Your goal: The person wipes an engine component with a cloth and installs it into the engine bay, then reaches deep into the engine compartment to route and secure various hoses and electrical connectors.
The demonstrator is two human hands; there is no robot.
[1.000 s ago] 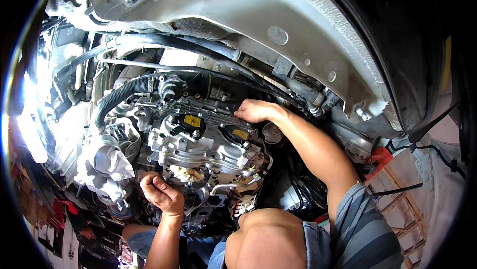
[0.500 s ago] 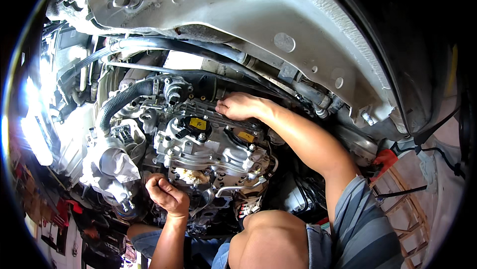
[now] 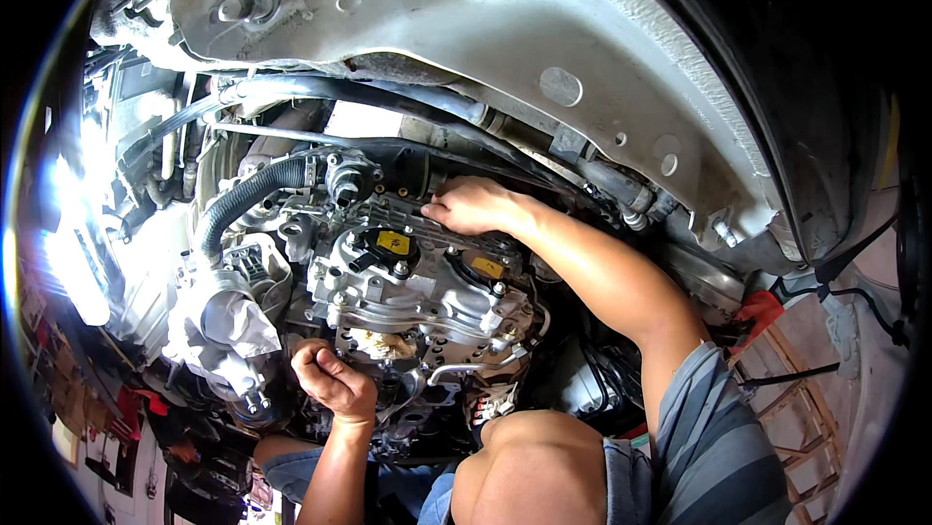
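Observation:
An engine's silver metal top point(image 3: 427, 278), with black round pieces and yellow labels on it, lies in front of me. At its far edge my right hand point(image 3: 471, 207) is bent with the fingers curled together; what they grip, if anything, is hidden. My left hand point(image 3: 333, 381) is closed low at the engine's near left side. Its fingers are folded in, and I cannot make out anything in them. Beside it, crumpled pale cloth or paper point(image 3: 379, 343) sits in an opening of the engine. A thin metal pipe point(image 3: 476, 367) bends along the near side.
A ribbed black hose point(image 3: 248, 197) curves at the left, above a pipe opening covered with white material point(image 3: 243, 326). Overhead spans a pale metal body panel point(image 3: 408, 11). Bright lamp light point(image 3: 78, 263) glares at the far left. My bare knee point(image 3: 529, 472) rises close to the engine.
The view has shifted slightly, so the engine sits a little further right in it. Both hands stay at the same places on the engine, with nearly the same grip.

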